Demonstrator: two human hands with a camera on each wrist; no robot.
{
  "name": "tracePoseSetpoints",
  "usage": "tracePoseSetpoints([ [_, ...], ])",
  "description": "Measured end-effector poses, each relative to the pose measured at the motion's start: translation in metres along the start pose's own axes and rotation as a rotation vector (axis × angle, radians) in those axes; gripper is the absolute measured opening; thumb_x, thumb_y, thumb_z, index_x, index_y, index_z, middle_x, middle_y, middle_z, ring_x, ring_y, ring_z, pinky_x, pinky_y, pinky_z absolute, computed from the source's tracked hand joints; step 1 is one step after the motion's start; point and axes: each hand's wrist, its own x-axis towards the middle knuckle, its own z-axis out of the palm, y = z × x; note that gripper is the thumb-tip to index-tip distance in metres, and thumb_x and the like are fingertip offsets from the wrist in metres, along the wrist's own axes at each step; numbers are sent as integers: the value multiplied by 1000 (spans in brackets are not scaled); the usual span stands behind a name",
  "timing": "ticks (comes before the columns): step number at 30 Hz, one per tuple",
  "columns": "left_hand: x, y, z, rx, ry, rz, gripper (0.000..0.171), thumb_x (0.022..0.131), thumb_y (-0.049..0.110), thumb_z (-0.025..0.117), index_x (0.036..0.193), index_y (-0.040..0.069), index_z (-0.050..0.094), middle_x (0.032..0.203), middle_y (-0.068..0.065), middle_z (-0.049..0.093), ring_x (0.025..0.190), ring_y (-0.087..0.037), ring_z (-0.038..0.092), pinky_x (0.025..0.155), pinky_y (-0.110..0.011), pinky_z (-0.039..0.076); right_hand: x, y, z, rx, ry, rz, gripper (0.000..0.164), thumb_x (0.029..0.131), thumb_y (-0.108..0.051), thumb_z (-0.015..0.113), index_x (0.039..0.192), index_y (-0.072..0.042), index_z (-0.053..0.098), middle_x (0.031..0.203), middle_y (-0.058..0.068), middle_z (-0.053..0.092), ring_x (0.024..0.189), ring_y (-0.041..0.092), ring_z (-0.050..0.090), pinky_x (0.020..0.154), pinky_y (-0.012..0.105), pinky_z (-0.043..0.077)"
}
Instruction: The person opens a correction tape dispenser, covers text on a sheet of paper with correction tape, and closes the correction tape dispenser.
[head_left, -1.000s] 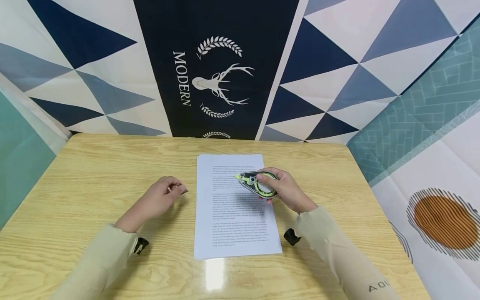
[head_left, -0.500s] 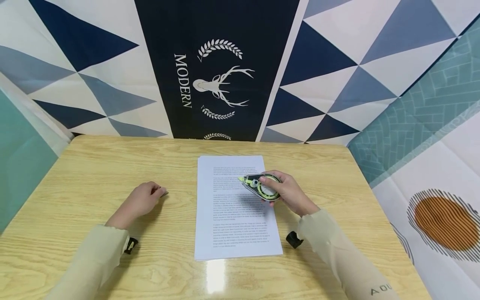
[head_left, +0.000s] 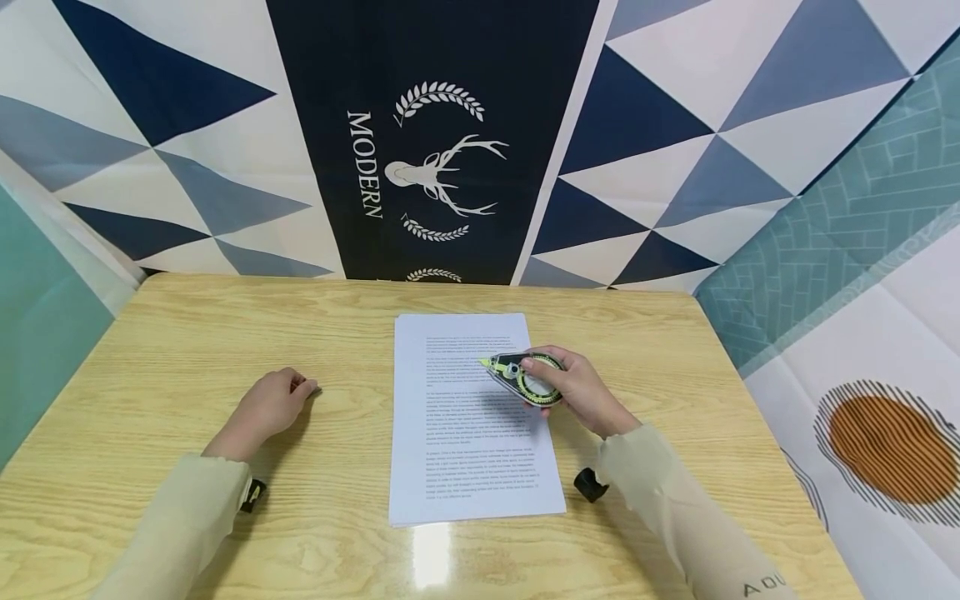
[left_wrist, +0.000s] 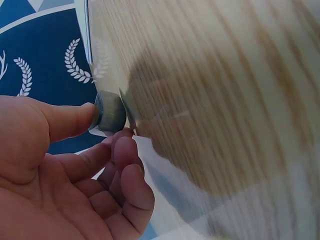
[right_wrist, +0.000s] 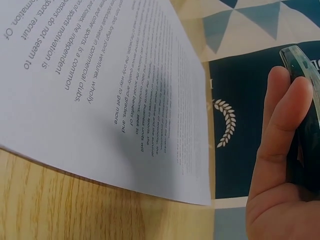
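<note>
My right hand [head_left: 581, 387] holds a correction tape dispenser [head_left: 534, 382] over the printed paper [head_left: 480, 492], thumb on its clear round side. The dispenser's yellow-green tip points left, uncovered. In the right wrist view only an edge of the dispenser [right_wrist: 307, 100] shows beside my fingers. To the left of the paper, my left hand [head_left: 270, 404] is low over the table. It pinches a small grey translucent cap [left_wrist: 111, 111] between thumb and fingertips, close to the wood surface in the left wrist view.
The wooden table [head_left: 337, 325] runs back to a patterned cloth wall [head_left: 435, 167] with a deer print. Side cloths hang at left and right. The paper is a stack of several sheets lying flat.
My left hand has moved left and slightly down, away from the paper, with the cap in its fingers. The right hand and dispenser have shifted only slightly.
</note>
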Motion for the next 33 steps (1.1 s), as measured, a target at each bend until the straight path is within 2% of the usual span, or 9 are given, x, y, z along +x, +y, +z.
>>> tracePoseSetpoints([
  [7, 1, -2, 0, 19, 17, 7, 39, 101, 23, 39, 110, -11, 54, 85, -16, 59, 70, -22, 50, 59, -31, 38, 0, 2, 0, 13, -5, 8, 52, 90, -35, 62, 129, -3, 48, 95, 8, 63, 66, 19, 68, 49, 25, 51],
  [11, 0, -2, 1, 23, 13, -12, 40, 101, 22, 38, 117, -12, 51, 97, -22, 61, 76, -24, 54, 64, -33, 42, 0, 2, 1, 11, -12, 4, 52, 91, -34, 61, 129, -3, 48, 94, 8, 63, 65, 18, 68, 49, 24, 51],
  [13, 0, -2, 0, 19, 6, -21, 40, 102, 23, 37, 119, -12, 48, 97, -22, 61, 77, -24, 55, 65, -34, 43, 0, 3, 1, 8, -14, 2, 52, 91, -34, 61, 130, -3, 47, 94, 7, 63, 65, 18, 68, 49, 25, 51],
  [23, 0, -3, 1, 53, 36, -25, 39, 101, 24, 37, 116, -10, 50, 85, -14, 62, 68, -20, 52, 59, -31, 41, 0, 4, 2, 2, -4, 19, 51, 90, -36, 61, 129, -4, 49, 95, 8, 64, 66, 18, 67, 50, 27, 51],
  [33, -2, -4, -1, 73, 65, -53, 38, 100, 28, 38, 108, -6, 54, 80, -11, 60, 63, -19, 51, 52, -28, 38, 1, 6, 2, -13, -6, 22, 53, 91, -36, 60, 131, -4, 47, 96, 8, 63, 68, 17, 67, 51, 28, 52],
])
